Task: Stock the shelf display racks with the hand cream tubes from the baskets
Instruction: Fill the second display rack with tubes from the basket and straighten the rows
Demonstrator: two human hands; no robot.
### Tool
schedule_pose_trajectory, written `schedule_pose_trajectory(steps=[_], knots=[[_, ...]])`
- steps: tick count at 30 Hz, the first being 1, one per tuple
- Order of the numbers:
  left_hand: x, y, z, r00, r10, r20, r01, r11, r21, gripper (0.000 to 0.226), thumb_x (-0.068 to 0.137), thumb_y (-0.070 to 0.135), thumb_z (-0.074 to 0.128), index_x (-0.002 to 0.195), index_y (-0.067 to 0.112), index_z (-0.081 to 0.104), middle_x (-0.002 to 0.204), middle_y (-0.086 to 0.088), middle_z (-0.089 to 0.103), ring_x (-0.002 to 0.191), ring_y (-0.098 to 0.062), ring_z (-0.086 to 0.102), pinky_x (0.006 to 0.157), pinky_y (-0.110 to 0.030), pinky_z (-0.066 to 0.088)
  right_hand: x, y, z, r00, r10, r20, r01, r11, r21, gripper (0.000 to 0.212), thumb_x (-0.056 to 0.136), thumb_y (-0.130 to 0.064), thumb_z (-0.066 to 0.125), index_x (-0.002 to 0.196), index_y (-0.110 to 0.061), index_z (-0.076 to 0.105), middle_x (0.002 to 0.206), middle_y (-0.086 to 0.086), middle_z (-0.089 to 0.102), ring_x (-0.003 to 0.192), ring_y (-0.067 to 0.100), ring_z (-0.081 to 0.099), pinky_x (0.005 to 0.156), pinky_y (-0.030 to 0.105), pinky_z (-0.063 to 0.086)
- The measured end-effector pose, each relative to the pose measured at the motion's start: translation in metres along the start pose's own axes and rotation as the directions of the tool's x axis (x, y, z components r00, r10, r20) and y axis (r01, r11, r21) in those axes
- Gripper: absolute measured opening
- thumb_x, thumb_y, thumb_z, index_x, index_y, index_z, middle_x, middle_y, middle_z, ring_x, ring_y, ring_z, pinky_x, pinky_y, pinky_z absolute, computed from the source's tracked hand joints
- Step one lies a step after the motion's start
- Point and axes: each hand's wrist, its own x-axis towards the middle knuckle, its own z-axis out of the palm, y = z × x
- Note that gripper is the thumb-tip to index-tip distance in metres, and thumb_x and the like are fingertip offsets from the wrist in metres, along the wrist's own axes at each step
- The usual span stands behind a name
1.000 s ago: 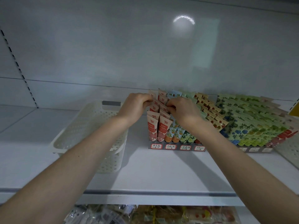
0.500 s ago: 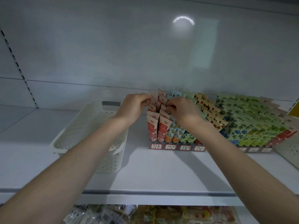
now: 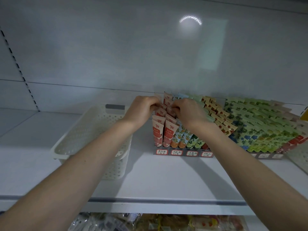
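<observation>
On the white shelf (image 3: 166, 177) the pale basket (image 3: 80, 130) sits just left of the rack (image 3: 183, 154). Its red tubes (image 3: 157, 130) stand upright, leaning back, in the two leftmost columns, directly between the left hand (image 3: 141, 110) and right hand (image 3: 188, 112). Both pinch tube tops with curled fingers, the left nearer the outer column.

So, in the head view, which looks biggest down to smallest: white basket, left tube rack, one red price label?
1. white basket (nearer the camera, so its lead is unsure)
2. left tube rack
3. red price label, smallest
</observation>
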Motion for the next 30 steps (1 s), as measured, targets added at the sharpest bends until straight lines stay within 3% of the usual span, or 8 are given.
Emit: schedule_pose_trajectory(steps=[3, 5, 15, 22, 30], knots=[[0.001, -0.002, 0.003, 1.0, 0.009, -0.012, -0.009, 1.0, 0.016, 0.012, 0.085, -0.003, 0.059, 0.086, -0.002, 0.071, 0.085, -0.012, 0.071, 0.079, -0.023, 0.066, 0.074, -0.033, 0.051, 0.006, 0.0, 0.003, 1.0, -0.021, -0.023, 0.019, 0.997, -0.07, 0.029, 0.091, 0.002, 0.044, 0.105, -0.012, 0.066, 0.102, 0.006, 0.066, 0.091, 0.023, 0.063, 0.062, 0.026, 0.041], [0.002, -0.004, 0.005, 1.0, -0.004, -0.014, 0.004, 1.0, 0.018, 0.012, 0.084, -0.002, 0.059, 0.086, 0.0, 0.071, 0.085, -0.011, 0.072, 0.079, -0.023, 0.067, 0.073, -0.039, 0.051, 0.008, 0.0, 0.004, 0.999, -0.035, -0.034, 0.032, 0.996, -0.089, 0.03, 0.091, 0.003, 0.044, 0.104, -0.012, 0.067, 0.101, 0.005, 0.066, 0.09, 0.022, 0.064, 0.061, 0.026, 0.041], [0.001, -0.004, 0.009, 0.999, -0.029, -0.017, 0.029, 1.0, 0.007, 0.012, 0.085, -0.001, 0.059, 0.087, 0.001, 0.071, 0.087, -0.01, 0.072, 0.08, -0.023, 0.066, 0.074, -0.037, 0.051, 0.012, 0.005, 0.003, 0.996, -0.06, -0.06, 0.053, 0.992, -0.119, 0.029, 0.092, 0.001, 0.044, 0.102, -0.015, 0.066, 0.098, 0.004, 0.066, 0.088, 0.023, 0.062, 0.058, 0.026, 0.037], [0.0, -0.005, 0.01, 0.999, -0.022, -0.035, 0.023, 1.0, 0.022, 0.013, 0.085, -0.003, 0.058, 0.087, 0.0, 0.07, 0.086, -0.011, 0.072, 0.081, -0.025, 0.066, 0.073, -0.038, 0.051, 0.011, 0.005, 0.003, 0.996, -0.055, -0.063, 0.053, 0.998, -0.044, 0.026, 0.093, -0.004, 0.045, 0.104, -0.012, 0.067, 0.104, 0.005, 0.066, 0.094, 0.024, 0.062, 0.063, 0.027, 0.038], [0.0, -0.008, 0.012, 0.999, -0.032, -0.036, 0.033, 0.999, 0.032, 0.014, 0.085, -0.004, 0.057, 0.088, 0.002, 0.07, 0.086, -0.009, 0.071, 0.08, -0.022, 0.065, 0.07, -0.025, 0.046, 0.007, 0.005, 0.0, 0.997, -0.05, -0.065, 0.052, 0.998, 0.029, 0.023, 0.093, -0.005, 0.044, 0.095, -0.009, 0.066, 0.098, 0.008, 0.066, 0.088, 0.025, 0.06, 0.063, 0.026, 0.035]])
